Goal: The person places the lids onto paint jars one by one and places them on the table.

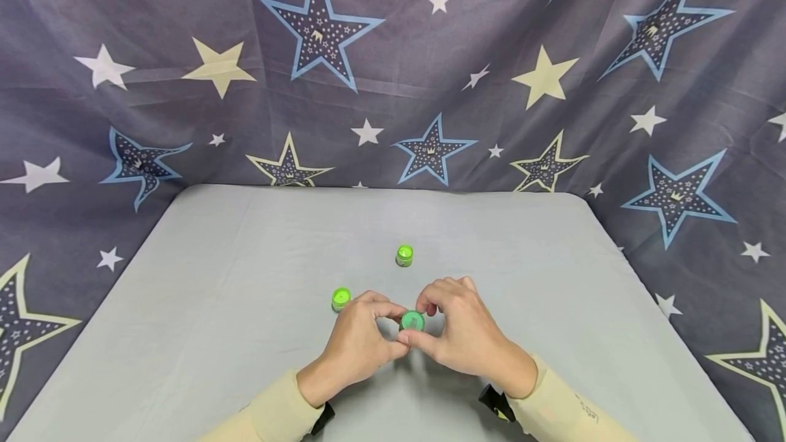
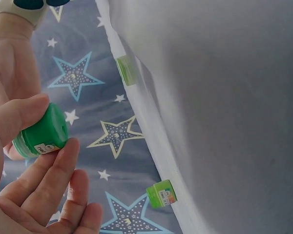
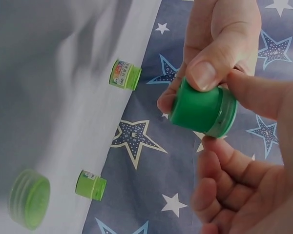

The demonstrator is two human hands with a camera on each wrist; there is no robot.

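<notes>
Between both hands is a small round jar (image 1: 413, 321) with a darker green body and a clear rim at its top end. My left hand (image 1: 361, 341) pinches the green body between thumb and fingers; its label shows in the left wrist view. My right hand (image 1: 465, 327) has thumb and index finger on the clear rim, its other fingers curled, as the right wrist view shows. A light green jar (image 1: 341, 299) stands just beyond my left hand. Farther back is another light green jar (image 1: 404, 255), upright on the table.
A grey cloth covers the table (image 1: 258, 258). Behind it and along both sides hangs a dark curtain (image 1: 393, 87) patterned with stars. Low in the right wrist view is a blurred, pale green round shape (image 3: 29, 200).
</notes>
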